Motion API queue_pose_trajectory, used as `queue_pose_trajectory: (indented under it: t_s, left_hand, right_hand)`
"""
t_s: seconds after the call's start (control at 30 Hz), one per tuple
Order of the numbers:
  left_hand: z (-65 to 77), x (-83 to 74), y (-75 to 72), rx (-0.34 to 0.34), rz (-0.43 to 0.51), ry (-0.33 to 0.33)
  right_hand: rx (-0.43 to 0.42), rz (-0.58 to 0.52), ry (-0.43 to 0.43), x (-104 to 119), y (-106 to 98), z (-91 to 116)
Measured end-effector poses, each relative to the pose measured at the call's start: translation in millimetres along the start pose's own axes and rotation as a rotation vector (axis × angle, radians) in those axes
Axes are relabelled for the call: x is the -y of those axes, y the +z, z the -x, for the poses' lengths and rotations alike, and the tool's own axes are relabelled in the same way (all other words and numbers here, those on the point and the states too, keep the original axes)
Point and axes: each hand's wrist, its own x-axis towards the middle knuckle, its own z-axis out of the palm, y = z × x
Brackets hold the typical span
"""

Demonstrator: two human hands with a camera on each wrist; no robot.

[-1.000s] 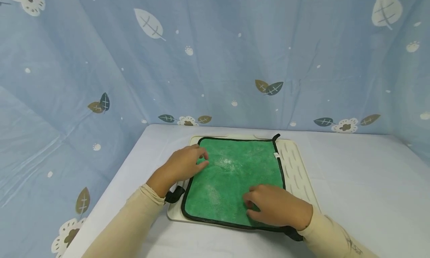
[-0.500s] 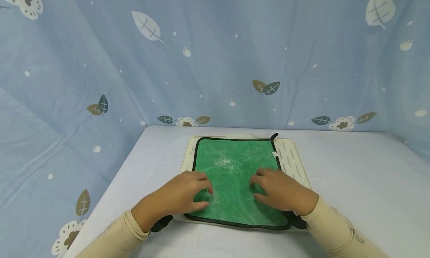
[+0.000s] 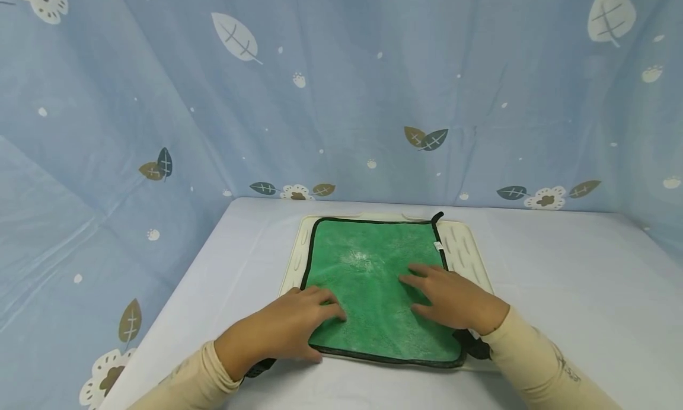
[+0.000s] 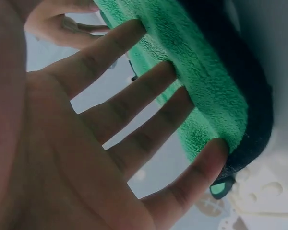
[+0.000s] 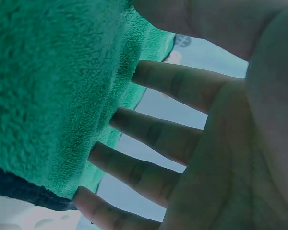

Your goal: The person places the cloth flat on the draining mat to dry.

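A green plush towel with a black border lies spread flat over a cream tray. My left hand is at the towel's near left edge, fingers spread. In the left wrist view the fingertips touch the pile beside the dark border. On the right side, my right hand reaches in over the towel. Its slightly bent fingers press their tips into the pile in the right wrist view. Neither hand pinches the cloth.
The tray's ribbed surface shows along the right and left of the towel. A small white tag and a black hanging loop mark its far right edge. A white-covered table lies beneath, with a blue patterned curtain behind.
My left hand has come down from the towel's far left side to its near left edge. My right hand has shifted slightly away from me. The towel stays spread on the tray.
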Motion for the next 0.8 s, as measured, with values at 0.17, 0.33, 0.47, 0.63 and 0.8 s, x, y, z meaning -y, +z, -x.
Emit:
queue_pose_trajectory:
  t_s: [0.17,0.33,0.47,0.63,0.8]
  left_hand:
    - [0.8,-0.9,-0.7,0.016,0.012,-0.008]
    - [1.6,-0.9,-3.3,-0.002,0.040,-0.001]
    - [1.7,-2.8,-5.6,-0.026,0.020,0.014]
    - [3.3,-7.0,-8.6,-0.045,0.009,0.035]
    - [4.7,-10.3,-12.1,-0.026,0.025,0.042]
  right_hand:
    - [0.007,-0.006,0.003,-0.4,0.6,-0.9]
    - [0.004,-0.009,0.005,-1.0,2.4,-1.8]
    - [0.005,-0.016,0.007,-1.3,3.2,-2.2]
    - [0.000,-0.010,-0.002,-1.5,2.3,-1.9]
    - [0.006,-0.013,0.005,-1.2,1.7,-2.0]
